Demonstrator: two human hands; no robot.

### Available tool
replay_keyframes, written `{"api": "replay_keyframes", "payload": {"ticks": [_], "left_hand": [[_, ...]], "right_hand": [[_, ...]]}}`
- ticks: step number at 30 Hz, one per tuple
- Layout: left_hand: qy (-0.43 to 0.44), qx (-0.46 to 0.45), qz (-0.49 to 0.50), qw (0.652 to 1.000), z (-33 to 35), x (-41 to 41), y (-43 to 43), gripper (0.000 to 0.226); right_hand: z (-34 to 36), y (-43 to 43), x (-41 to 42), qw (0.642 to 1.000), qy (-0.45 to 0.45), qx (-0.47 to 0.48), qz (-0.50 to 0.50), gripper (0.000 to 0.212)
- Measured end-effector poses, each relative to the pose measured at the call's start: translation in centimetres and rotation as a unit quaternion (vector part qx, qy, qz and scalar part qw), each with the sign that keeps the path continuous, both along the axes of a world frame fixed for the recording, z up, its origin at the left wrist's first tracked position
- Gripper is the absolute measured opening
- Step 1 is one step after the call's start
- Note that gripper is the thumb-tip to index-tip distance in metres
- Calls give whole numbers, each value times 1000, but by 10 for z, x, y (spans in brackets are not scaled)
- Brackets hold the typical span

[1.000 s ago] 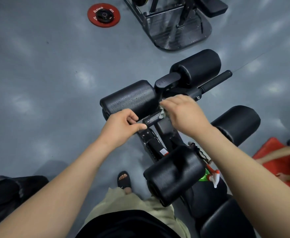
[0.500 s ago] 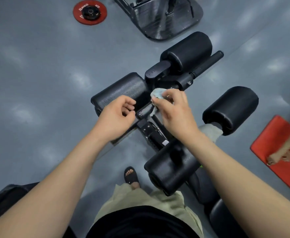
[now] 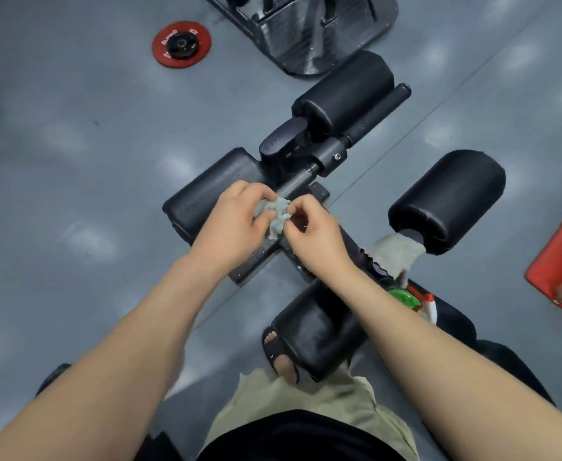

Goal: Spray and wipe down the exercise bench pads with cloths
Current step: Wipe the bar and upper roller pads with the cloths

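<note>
A: Where are the hands?

B: Both forearms reach forward and meet over the middle of the bench frame. The left hand (image 3: 236, 224) and the right hand (image 3: 316, 241) are almost touching, knuckles up.

A: And the fingers?

B: The left hand's fingers are curled round one side of a small cloth (image 3: 274, 216), pale blue-grey and bunched up. The right hand pinches the other side between thumb and forefinger, with its remaining fingers tucked in. The cloth sits between the two hands, held above the metal bar, just beside the far left pad (image 3: 203, 197).

A: Is it touching that pad?

B: I cannot tell; the hands cover the gap.

A: The other pads?

B: The far pad (image 3: 343, 91) lies beyond the hands, the right pad (image 3: 449, 197) off to the right, and the near pad (image 3: 316, 327) under the right forearm.

A: Anything else for the job?

B: A second cloth (image 3: 396, 254), off-white, is draped on the frame against the right pad's end. A spray bottle (image 3: 412, 301) with a green and red top lies just below it, partly hidden by the right arm.

A: The floor?

B: Grey, with a red weight plate (image 3: 181, 44) well apart, and a sandalled foot (image 3: 278, 354) beside the near pad.
</note>
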State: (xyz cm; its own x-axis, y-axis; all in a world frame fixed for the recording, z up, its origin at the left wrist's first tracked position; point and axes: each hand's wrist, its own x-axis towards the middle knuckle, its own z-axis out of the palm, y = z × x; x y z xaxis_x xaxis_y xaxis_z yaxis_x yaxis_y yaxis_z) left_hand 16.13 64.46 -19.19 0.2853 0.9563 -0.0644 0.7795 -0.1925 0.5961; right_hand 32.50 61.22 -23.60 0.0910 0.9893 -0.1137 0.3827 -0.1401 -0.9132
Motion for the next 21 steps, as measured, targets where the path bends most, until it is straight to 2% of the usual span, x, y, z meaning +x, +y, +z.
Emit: {"api": "replay_keyframes", "payload": {"ticks": [4, 9, 12, 14, 17, 21], "left_hand": [[38, 32, 28, 998, 7, 14, 6, 2], [32, 70, 91, 993, 24, 32, 27, 11], [22, 89, 118, 989, 29, 46, 40, 20], [48, 54, 114, 991, 25, 56, 45, 28], [127, -24, 86, 988, 21, 66, 47, 30], [74, -111, 105, 985, 29, 77, 39, 24]], "right_hand": [[-4, 3, 6, 987, 151, -40, -27, 10], [-5, 20, 37, 949, 266, -42, -165, 13], [-7, 27, 42, 949, 257, -70, -170, 12], [-13, 29, 37, 955, 239, -103, -143, 10], [-18, 30, 32, 949, 275, -116, -99, 17], [-16, 30, 31, 941, 317, -94, -65, 12]]}}
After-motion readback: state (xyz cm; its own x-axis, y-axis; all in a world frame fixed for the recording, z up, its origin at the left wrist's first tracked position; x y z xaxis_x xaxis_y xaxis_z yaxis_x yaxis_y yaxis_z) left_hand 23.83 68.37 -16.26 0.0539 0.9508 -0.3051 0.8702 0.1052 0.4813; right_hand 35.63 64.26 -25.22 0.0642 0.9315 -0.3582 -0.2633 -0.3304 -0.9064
